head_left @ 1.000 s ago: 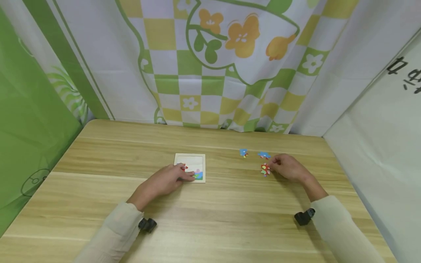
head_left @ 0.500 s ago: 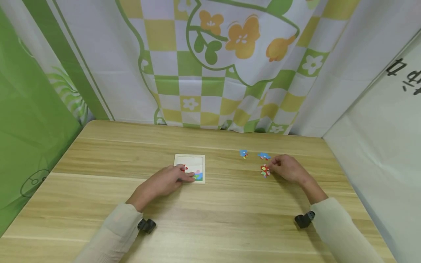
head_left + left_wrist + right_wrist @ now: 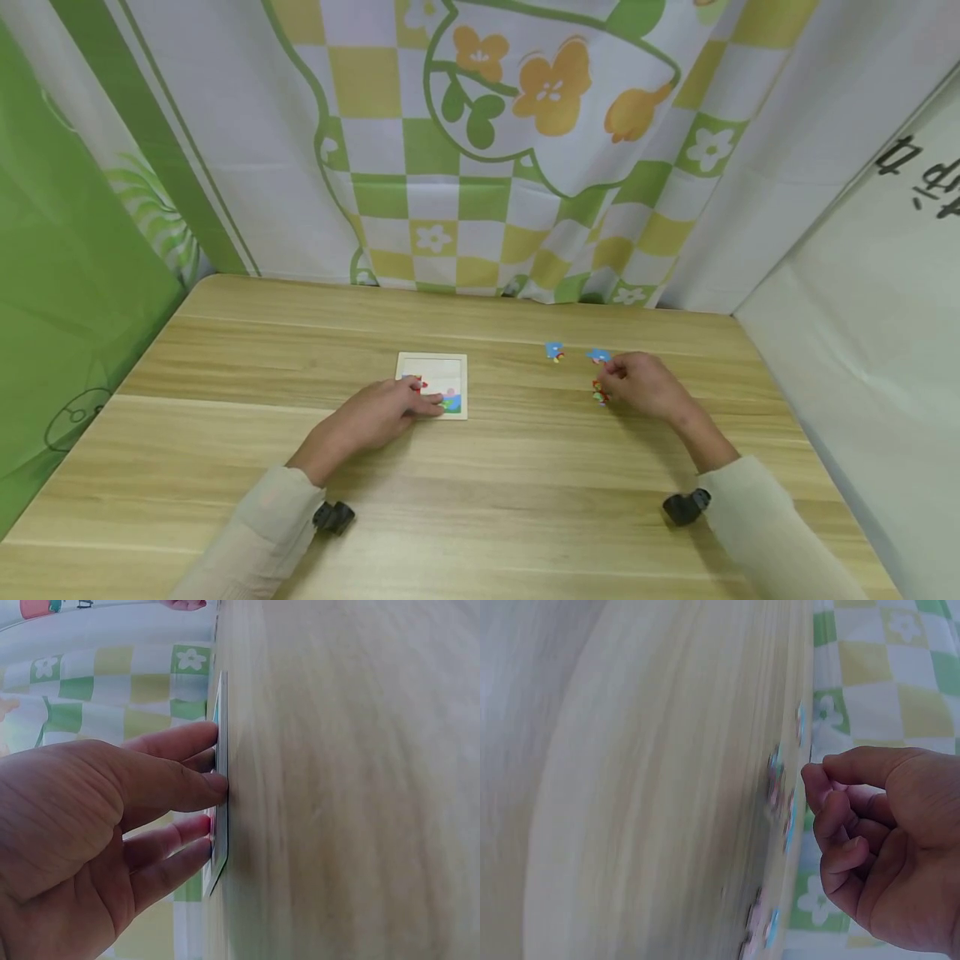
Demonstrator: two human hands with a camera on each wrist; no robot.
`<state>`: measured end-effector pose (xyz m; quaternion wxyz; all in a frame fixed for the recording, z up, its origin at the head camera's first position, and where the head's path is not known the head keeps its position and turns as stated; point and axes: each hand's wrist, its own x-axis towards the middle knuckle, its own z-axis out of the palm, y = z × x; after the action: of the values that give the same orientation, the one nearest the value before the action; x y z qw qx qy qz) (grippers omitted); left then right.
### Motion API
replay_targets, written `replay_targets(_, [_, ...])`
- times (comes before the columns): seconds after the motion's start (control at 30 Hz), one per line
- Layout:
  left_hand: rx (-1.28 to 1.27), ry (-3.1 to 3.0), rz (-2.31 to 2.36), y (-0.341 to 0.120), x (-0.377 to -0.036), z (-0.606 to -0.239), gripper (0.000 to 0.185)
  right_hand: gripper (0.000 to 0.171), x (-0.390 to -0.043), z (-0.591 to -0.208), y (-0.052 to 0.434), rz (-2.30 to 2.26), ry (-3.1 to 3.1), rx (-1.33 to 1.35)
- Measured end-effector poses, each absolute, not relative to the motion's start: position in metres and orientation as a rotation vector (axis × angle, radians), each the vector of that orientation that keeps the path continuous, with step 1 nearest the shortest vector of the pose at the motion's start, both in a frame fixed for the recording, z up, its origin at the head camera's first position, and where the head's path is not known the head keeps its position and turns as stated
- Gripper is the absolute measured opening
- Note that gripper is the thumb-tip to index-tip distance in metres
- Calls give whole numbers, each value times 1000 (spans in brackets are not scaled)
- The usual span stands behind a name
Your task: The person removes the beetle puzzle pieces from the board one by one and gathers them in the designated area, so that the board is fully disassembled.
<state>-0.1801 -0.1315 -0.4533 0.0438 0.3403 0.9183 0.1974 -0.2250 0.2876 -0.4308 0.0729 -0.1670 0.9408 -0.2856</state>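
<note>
A small square puzzle board [image 3: 442,367] lies on the wooden table [image 3: 480,483], with a few coloured pieces set in its lower part. My left hand [image 3: 417,405] rests on its near-left part, fingers straight and pressing down on the board [image 3: 220,750]; in the left wrist view the left hand [image 3: 150,817] lies flat against it. My right hand [image 3: 621,379] hovers over a red flower piece [image 3: 597,392], covering part of it. In the right wrist view the right hand [image 3: 855,825] has curled fingers, the index tip close to the blurred pieces [image 3: 776,780], holding nothing.
Two blue puzzle pieces [image 3: 554,351] [image 3: 597,356] lie beyond the right hand. A flowered checked curtain [image 3: 480,167] hangs behind the table's far edge. A green cloth [image 3: 67,275] stands on the left and a white wall [image 3: 862,333] on the right.
My right hand has shifted slightly left over the red flower piece, hiding more of it. The left hand stays on the board.
</note>
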Motion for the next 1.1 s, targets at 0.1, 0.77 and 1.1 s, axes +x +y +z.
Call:
replay_targets(0.1, [1048,2807,591,-130,-180,-454,31,13,-221,-429,276,-880,2814,-577])
replay_targets(0.77, [1091,2828,511,-123,-176,-453,35,14,-210,-438,180,-952,2633,-772])
replay_targets(1.1, [1034,2788,550,-125,-174,-451,44,14,-224,-443,145,-971,2572,-824])
